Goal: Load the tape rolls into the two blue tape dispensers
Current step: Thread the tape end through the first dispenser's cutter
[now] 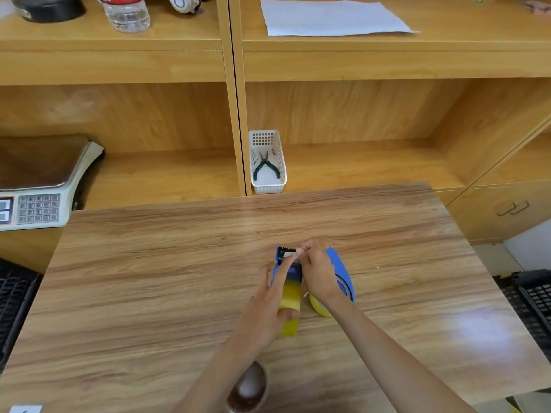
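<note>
Now, step: threading tape end at first blue tape dispenser (pixel 287 265) cutter
Left hand (pixel 265 308): fingers wrapped round yellow tape roll (pixel 290 296)
Right hand (pixel 317 271): fingers pinching tape end (pixel 293 254)
Second dispenser (pixel 343 272): at 3 o'clock, loaded
Next: likely press end onto teeth

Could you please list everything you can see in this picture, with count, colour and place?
Tape dispenser: one, blue, upright mid-table, held.
Second tape dispenser: one, blue, lying behind the right hand.
Tape roll: one, yellow, in the held dispenser.
Second tape roll: one, yellow, in the lying dispenser, partly hidden.
Table: one, wood grain, foreground.
Basket: one, white, lower shelf, centre.
Pliers: one, green handles, in the basket.
Scale: one, grey-white, left shelf.
Water bottle: one, clear, upper left shelf.
Paper: one sheet, white, upper right shelf.
Left hand: gripping the held dispenser's roll.
Right hand: pinching at the dispenser's top end.
</note>
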The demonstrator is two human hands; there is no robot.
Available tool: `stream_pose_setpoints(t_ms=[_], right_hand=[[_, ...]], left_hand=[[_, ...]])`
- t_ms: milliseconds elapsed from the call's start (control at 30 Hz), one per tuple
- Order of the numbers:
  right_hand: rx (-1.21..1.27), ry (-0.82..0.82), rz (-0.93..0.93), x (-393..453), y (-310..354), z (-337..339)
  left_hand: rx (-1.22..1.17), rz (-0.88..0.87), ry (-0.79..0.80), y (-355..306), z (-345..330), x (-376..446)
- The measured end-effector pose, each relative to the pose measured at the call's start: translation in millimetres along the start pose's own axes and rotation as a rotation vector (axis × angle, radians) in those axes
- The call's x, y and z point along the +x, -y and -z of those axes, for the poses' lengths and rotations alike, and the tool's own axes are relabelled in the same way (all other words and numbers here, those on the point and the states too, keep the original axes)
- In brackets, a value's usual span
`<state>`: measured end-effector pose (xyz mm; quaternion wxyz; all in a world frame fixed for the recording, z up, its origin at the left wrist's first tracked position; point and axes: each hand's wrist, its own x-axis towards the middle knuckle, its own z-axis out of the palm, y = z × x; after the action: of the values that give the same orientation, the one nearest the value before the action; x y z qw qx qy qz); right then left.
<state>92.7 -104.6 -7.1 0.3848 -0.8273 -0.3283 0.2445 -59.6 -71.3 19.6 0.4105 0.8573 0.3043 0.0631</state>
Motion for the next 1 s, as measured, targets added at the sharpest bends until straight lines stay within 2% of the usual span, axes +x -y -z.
stream_pose_setpoints(t_ms=[133, 267, 567, 767, 867, 1000], right_hand=[[0.085, 0.080, -0.125, 6.2, 6.1, 7.1], [0.053, 0.119, -0.120, 4.6, 7.4, 9.4], [-0.277, 0.122, -0.084, 6.1, 14.4, 10.6], [-0.377, 0.140, -0.104, 13.0, 18.7, 11.7], [-0.415, 0.134, -0.086, 14.1, 19.0, 11.4], [-0.431, 0.152, -0.086, 15.0, 17.5, 10.8]], left_hand=[[-0.031, -0.003, 0.011, 3.4, -0.5, 0.1], [-0.113, 0.005, -0.060, 0.4, 2.4, 0.9], [0.007, 0.003, -0.040, -2.9, -3.8, 1.6], [-0.018, 0.025, 0.016, -1.4, -4.1, -2.3], [-0.092, -0.005, -0.020, -3.8, -1.5, -3.8], [-0.001, 0.004, -0.068, -7.2, -3.4, -2.1]])
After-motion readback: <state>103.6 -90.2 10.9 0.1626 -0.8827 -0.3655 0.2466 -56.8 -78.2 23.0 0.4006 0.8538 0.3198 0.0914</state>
